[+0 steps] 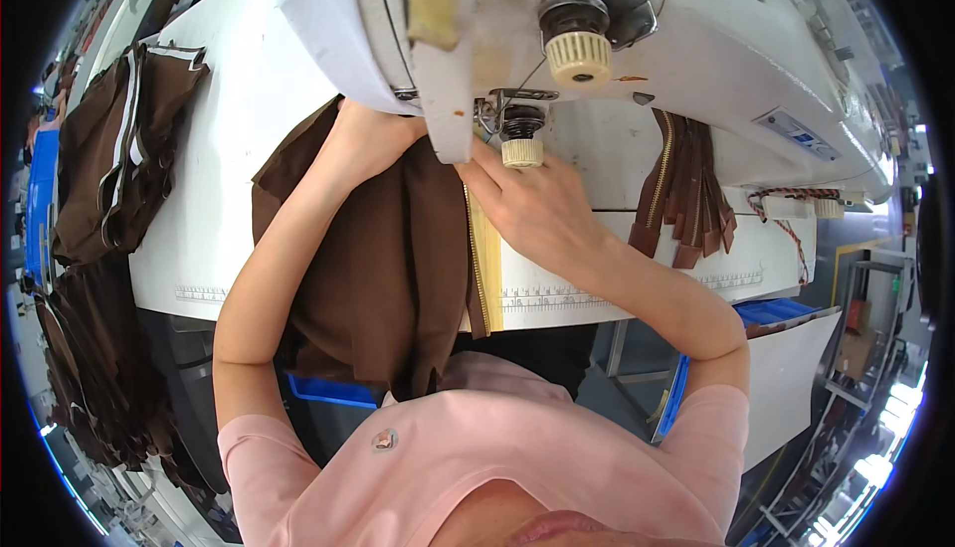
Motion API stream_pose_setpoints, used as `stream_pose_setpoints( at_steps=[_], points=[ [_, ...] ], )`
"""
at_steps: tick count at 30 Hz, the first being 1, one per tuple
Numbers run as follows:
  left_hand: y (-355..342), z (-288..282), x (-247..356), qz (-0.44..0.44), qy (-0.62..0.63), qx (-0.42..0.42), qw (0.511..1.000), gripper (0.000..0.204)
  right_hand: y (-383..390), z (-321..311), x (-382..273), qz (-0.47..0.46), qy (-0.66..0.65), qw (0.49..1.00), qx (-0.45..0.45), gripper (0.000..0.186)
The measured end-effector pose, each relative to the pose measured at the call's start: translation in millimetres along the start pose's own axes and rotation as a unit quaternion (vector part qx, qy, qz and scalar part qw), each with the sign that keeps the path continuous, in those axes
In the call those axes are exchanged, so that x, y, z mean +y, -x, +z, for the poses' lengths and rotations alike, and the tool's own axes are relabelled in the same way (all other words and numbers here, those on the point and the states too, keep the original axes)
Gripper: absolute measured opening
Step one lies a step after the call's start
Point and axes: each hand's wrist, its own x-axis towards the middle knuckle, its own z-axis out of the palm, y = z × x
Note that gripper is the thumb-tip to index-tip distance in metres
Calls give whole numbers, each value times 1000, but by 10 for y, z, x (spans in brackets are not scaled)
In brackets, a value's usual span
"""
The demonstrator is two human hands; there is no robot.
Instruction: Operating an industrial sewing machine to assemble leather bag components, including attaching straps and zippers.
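A brown fabric piece (348, 269) lies under the head of a white sewing machine (686, 40) and drapes over the table's near edge. Along its right side runs a zipper (475, 259) with brass-coloured teeth, next to a yellow strip (489, 259) on the table. My left hand (376, 141) rests on the upper part of the fabric, its fingers hidden behind the machine head. Close to the needle area, my right hand (537, 204) has its fingers together on the zipper's upper end; the machine covers the fingertips.
Several brown zippers (686, 194) lie in a bunch on the right of the white table (224, 159). Brown pieces with white edging (114, 159) are piled at the left, with more dark brown pieces (104, 368) hanging below. A blue bin (771, 313) stands at the right.
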Motion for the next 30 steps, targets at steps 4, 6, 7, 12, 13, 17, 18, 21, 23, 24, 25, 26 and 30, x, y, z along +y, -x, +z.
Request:
stream_pose_setpoints(
  at_steps=[4,6,7,12,13,17,18,21,23,24,25,26,30],
  points=[
    [-84,17,13,185,-60,85,977,4,-13,1,2,23,-2,1000,-5,11],
    [-95,4,-23,201,-60,93,973,4,-31,-24,-9,32,-3,999,-19,10],
    [-101,-11,-26,176,-38,79,980,5,-57,-36,-14,31,-3,999,-14,10],
    [-72,-62,-149,66,-103,25,992,14,-57,-82,125,18,-23,999,45,8],
    [56,-68,-159,99,-162,62,980,15,-31,-181,177,100,-23,994,37,13],
    [352,-52,-35,228,-282,68,929,26,-195,-477,446,272,47,959,67,15],
    [335,-33,-39,244,-262,41,933,29,-205,-450,516,275,51,957,70,15],
    [325,-35,-57,258,-252,3,933,36,-174,-311,586,238,53,969,33,17],
    [332,-60,-45,252,-261,-5,932,38,-129,-279,533,241,-11,968,75,20],
    [332,-76,-38,253,-265,-14,930,40,-82,-267,488,236,-11,969,75,20],
    [334,-100,-30,252,-270,-22,929,42,-21,-265,438,234,-13,968,91,19],
    [356,-113,-3,247,-268,-17,931,42,21,-292,392,232,-17,967,104,19],
    [485,-168,264,269,-301,-24,915,34,-102,-415,532,249,6,964,98,20]
  ],
)
